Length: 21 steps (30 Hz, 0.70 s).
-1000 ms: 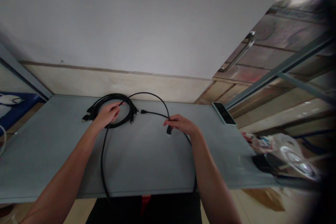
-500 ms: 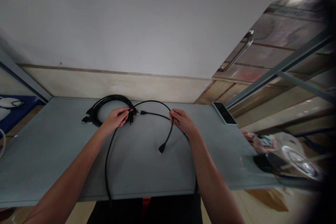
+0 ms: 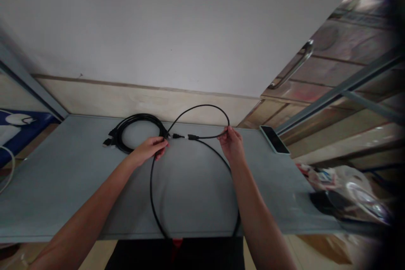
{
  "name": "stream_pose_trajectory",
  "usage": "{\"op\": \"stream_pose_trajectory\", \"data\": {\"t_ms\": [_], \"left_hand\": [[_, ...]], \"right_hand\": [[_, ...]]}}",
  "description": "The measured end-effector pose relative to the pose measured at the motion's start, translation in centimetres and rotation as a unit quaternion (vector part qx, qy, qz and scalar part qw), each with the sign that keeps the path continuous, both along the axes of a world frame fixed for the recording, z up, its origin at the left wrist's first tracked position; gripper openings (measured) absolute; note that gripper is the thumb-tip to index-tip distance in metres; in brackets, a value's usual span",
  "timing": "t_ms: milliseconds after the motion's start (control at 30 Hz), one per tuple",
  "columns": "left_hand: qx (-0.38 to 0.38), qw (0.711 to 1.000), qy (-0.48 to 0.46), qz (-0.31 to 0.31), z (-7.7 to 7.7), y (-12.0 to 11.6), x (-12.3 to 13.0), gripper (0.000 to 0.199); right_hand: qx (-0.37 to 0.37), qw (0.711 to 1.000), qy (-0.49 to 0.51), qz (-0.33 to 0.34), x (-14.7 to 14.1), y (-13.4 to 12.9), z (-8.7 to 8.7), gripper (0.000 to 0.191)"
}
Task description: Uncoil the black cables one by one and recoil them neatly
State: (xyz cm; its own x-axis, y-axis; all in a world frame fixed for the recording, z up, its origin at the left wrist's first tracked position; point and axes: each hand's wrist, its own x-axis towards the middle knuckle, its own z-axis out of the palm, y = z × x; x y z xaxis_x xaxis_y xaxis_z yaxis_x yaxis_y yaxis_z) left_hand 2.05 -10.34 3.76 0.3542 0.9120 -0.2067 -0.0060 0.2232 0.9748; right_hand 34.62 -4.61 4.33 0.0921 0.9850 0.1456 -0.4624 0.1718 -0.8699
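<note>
My left hand is closed on a black cable just right of a coiled bundle of black cables at the table's back left. My right hand pinches the same or another black cable, which arches up between the hands. From the right fingers a short stretch runs left to a connector with a light tip. That tip points at another black connector beside the bundle. Cable loops hang down over the table's front edge.
A phone lies at the back right of the grey table. Behind it stands a pale wall. A dark object and plastic bags are at the far right. Metal frame posts rise at both sides.
My right hand has moved right and turned the cable end, so its connector now points left near the bundle instead of hanging down. The cable arch is higher. My left hand has shifted slightly right.
</note>
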Motion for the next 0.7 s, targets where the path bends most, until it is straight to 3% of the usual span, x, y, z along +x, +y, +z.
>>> {"op": "stream_pose_trajectory", "data": {"t_ms": [100,200,300,433,600,700], "left_hand": [[-0.013,0.999,0.009,-0.052,-0.2,-0.4,0.4,0.033],[0.007,0.998,-0.007,-0.069,0.0,-0.6,1.2,0.046],[0.013,0.998,-0.045,-0.035,0.3,-0.6,1.8,0.060],[0.000,0.993,-0.113,0.042,0.4,-0.4,1.8,0.055],[-0.012,0.977,-0.207,0.054,0.6,-0.5,1.6,0.035],[-0.030,0.975,-0.217,0.047,0.6,-0.6,1.6,0.032]], "right_hand": [[0.004,1.000,0.003,0.016,-0.2,-0.1,0.1,0.020],[-0.011,0.994,-0.029,0.103,-1.2,-0.7,0.0,0.019],[-0.052,0.966,-0.062,0.246,-2.8,-1.8,-0.2,0.021],[-0.083,0.906,-0.141,0.391,-5.1,-3.3,-0.3,0.025],[-0.058,0.862,-0.221,0.452,-6.3,-4.1,0.2,0.033],[-0.064,0.877,-0.207,0.429,-6.1,-3.8,0.2,0.034]]}}
